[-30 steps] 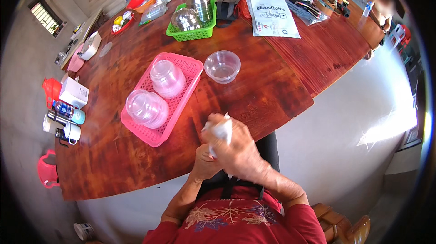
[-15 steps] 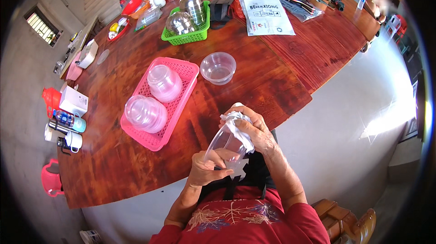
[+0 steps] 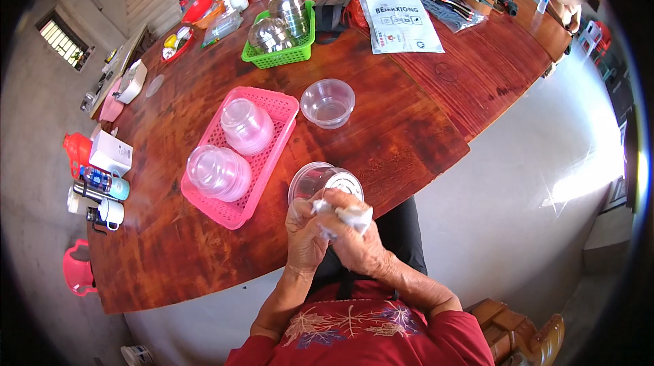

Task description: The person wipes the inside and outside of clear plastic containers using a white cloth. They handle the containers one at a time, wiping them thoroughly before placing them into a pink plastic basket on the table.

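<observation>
Close to the table's front edge, my left hand (image 3: 305, 235) grips a clear plastic bowl (image 3: 306, 179) that is tilted on its side. My right hand (image 3: 358, 247) is closed around a crumpled white cloth (image 3: 355, 217), pressed against the bowl's near side; the fingers of both hands partly overlap. A second clear bowl (image 3: 327, 103) stands upright on the table beyond my hands. To its left, a pink perforated basket (image 3: 262, 185) holds two stacks of upside-down clear bowls (image 3: 246, 126).
A green basket (image 3: 278, 58) with shiny metal bowls sits farther back, beside a white plastic package (image 3: 398, 22). Mugs and bottles (image 3: 102, 189) line the left edge. Another person (image 3: 567, 8) is at the far right. A wooden chair (image 3: 521, 332) stands lower right.
Both hands have moved closer together, and the bowl has gone forward and turned. The cloth in my right hand has shifted from the bowl's far rim to its near side.
</observation>
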A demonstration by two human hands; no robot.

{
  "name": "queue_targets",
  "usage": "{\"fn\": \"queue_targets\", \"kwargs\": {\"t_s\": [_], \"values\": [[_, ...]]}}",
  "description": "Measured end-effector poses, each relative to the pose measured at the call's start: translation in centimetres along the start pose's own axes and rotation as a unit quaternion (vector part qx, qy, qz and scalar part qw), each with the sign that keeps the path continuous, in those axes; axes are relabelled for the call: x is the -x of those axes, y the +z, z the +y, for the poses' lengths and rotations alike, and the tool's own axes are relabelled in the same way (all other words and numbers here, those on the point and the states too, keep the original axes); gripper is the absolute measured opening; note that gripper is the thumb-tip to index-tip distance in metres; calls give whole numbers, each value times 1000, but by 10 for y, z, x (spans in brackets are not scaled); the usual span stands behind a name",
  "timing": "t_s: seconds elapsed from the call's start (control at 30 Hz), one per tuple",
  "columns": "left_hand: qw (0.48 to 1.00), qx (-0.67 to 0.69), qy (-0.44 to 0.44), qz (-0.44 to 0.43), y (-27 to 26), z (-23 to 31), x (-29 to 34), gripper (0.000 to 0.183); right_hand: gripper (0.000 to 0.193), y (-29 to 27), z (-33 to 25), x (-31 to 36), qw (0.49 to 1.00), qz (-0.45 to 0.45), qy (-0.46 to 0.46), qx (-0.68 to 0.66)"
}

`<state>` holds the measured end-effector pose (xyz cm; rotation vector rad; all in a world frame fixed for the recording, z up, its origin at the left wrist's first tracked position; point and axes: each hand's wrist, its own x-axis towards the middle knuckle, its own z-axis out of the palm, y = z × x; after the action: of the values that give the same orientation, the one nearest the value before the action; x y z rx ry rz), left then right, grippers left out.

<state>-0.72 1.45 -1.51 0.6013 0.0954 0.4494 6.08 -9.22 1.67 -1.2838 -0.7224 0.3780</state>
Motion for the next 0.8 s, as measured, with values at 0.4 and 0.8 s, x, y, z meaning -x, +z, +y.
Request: {"fn": "queue_targets", "kwargs": {"t_s": [0.4, 0.8], "values": [[996, -76, 27, -35, 4, 0, 3, 19, 38, -23, 7, -21, 976, 85, -106, 168], [992, -111, -12, 51, 8, -1, 8, 17, 36, -16, -12, -9, 912, -44, -310, 263]]}}
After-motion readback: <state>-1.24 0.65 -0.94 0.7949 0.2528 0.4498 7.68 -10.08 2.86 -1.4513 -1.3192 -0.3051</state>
